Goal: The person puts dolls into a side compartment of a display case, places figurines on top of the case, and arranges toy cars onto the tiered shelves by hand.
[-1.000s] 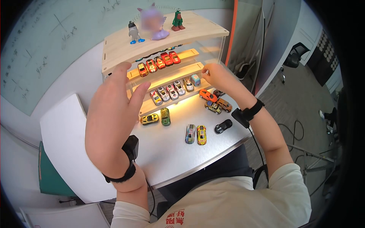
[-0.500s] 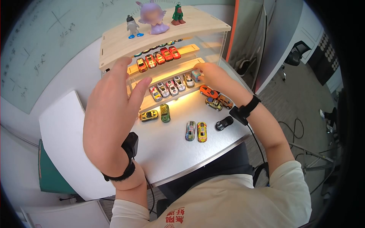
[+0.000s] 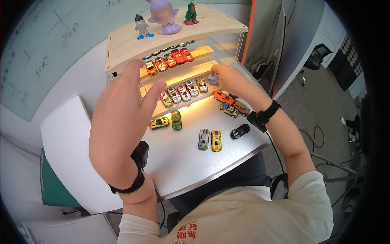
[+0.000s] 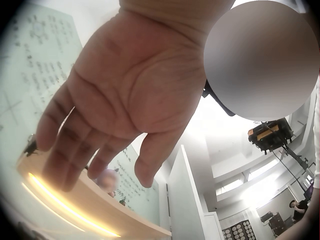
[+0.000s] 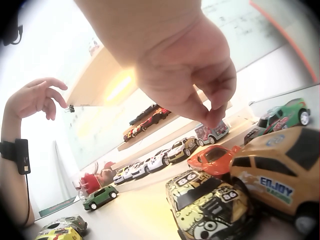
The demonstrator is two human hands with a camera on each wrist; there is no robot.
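Observation:
My right hand [image 3: 228, 80] pinches a small light-blue and pink toy van [image 3: 213, 80] by its roof with thumb and fingertips. In the right wrist view the van [image 5: 212, 134] shows its side and wheels, low by the shelf edge. It stands at the right end of a row of mostly white toy cars [image 3: 183, 93] on the lower shelf. Over the left front of the wooden display case [image 3: 174, 30], my left hand [image 3: 118, 112] is raised with extended fingers, holding nothing. Its palm [image 4: 135, 85] fills much of the left wrist view.
Red toy cars [image 3: 170, 61] line the shelf above. On the metal tabletop [image 3: 178, 162] lie an orange car [image 3: 223, 97], a black car [image 3: 240, 131], a green car [image 3: 176, 120] and several others. Figurines, among them a purple one [image 3: 170, 28], stand atop the case.
My right hand has come down from beside the shelf to the toy van and taken hold of it. The van has turned, showing its side. My left hand stays nearly still.

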